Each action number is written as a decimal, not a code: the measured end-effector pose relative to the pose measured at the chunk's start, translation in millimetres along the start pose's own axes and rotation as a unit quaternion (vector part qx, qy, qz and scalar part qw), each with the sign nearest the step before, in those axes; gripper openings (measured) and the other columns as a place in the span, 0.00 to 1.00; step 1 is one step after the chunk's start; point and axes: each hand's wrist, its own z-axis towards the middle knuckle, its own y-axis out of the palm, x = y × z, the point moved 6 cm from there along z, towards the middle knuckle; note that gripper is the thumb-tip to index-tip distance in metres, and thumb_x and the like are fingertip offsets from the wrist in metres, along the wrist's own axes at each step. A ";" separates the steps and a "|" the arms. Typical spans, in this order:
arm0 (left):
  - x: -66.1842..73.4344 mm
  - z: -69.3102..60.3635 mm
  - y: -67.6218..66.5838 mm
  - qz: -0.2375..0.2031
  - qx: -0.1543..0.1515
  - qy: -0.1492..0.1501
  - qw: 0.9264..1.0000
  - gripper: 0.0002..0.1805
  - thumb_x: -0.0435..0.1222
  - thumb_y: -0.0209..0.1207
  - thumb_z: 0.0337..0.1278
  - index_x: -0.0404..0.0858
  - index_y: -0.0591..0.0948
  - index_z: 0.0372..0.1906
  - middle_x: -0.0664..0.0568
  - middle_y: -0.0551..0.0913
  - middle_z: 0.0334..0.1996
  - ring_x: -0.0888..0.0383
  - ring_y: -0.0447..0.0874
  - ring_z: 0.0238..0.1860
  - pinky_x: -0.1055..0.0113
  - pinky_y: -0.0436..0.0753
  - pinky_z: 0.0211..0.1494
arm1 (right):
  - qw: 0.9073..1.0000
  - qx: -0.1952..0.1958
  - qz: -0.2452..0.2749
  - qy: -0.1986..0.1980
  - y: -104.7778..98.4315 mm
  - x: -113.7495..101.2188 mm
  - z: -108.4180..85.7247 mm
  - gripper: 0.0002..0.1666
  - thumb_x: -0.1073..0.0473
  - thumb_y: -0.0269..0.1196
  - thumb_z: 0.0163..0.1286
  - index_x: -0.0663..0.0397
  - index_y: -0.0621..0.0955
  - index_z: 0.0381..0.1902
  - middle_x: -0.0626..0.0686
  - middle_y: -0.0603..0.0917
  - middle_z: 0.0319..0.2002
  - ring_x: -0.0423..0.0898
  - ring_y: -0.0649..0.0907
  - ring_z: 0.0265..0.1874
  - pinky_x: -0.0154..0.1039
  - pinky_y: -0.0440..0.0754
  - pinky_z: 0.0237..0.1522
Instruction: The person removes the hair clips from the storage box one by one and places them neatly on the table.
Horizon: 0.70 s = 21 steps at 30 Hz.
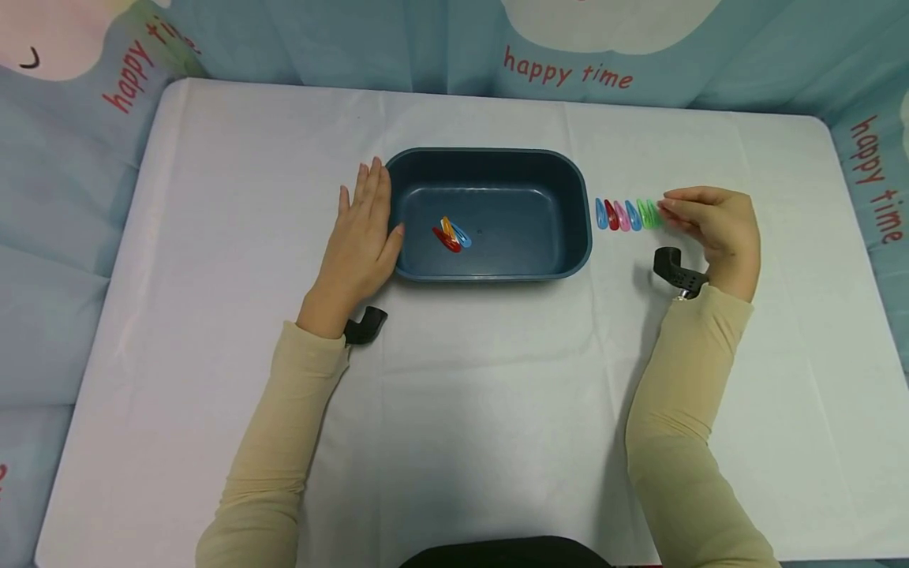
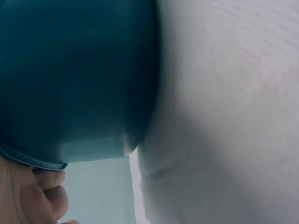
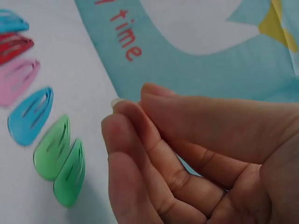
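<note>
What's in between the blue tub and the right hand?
In the head view, a row of colourful hair clips lies between the tub and the right hand.

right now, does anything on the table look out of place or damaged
Nothing looks spilled or damaged. Only the red, orange and blue clips inside the blue bin look untidy: they lie bunched, while the row of clips beside it is neat.

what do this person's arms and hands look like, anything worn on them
The left sleeve and right sleeve are long, plain and beige, ending at the wrists. The left hand and right hand wear no gloves. The left wrist device and right wrist device are black and bent.
</note>
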 end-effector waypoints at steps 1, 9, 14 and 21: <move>-0.1 -0.3 0.1 0.000 0.000 0.000 1.000 0.36 0.40 0.41 0.69 0.28 0.42 0.72 0.41 0.38 0.74 0.49 0.31 0.74 0.53 0.32 0.71 | 1.000 -0.004 0.006 -0.003 1.4 -1.0 -1.0 0.03 0.72 0.67 0.56 0.64 0.87 0.27 0.53 0.86 0.25 0.43 0.86 0.25 0.30 0.81 0.29; -0.7 -0.7 0.5 0.000 -0.001 -0.001 1.000 0.36 0.40 0.40 0.69 0.28 0.42 0.72 0.42 0.38 0.74 0.52 0.29 0.74 0.54 0.31 0.71 | 0.998 -0.022 0.039 -0.034 11.0 -12.3 -9.6 0.02 0.72 0.66 0.56 0.67 0.86 0.28 0.55 0.86 0.26 0.45 0.86 0.25 0.32 0.82 0.30; -1.4 -1.3 0.8 0.001 -0.001 0.001 1.000 0.36 0.41 0.40 0.69 0.28 0.42 0.72 0.42 0.37 0.74 0.52 0.29 0.74 0.54 0.31 0.71 | 0.997 -0.048 0.037 -0.055 25.5 -19.0 -13.1 0.03 0.73 0.67 0.55 0.68 0.85 0.29 0.56 0.86 0.26 0.46 0.86 0.25 0.32 0.82 0.30; -0.8 -1.8 0.9 -0.001 -0.001 0.003 1.000 0.36 0.40 0.40 0.70 0.28 0.42 0.72 0.41 0.38 0.74 0.51 0.29 0.74 0.54 0.31 0.71 | 0.993 -0.079 -0.010 -0.086 48.3 -26.9 -21.1 0.02 0.72 0.67 0.55 0.67 0.86 0.29 0.54 0.85 0.26 0.44 0.86 0.26 0.31 0.82 0.31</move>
